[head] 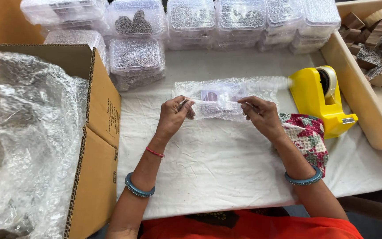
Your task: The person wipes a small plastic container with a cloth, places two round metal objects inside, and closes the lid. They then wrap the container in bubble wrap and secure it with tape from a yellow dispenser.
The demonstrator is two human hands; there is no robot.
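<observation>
While both wrists hover level, left hand (pixel 173 116) and right hand (pixel 261 116) pinch a tape strip (pixel 215 102) taut.

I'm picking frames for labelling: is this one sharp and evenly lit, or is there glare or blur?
Head view: light soft and even, faint shadows; white glare on the bubble wrap in the cardboard box; the wrapped parcel smears slightly at its right end; both hands sharp.

A bubble-wrapped bundle (pixel 226 98) lies flat on the white cloth, tape strip (pixel 215 103) across it.
</observation>
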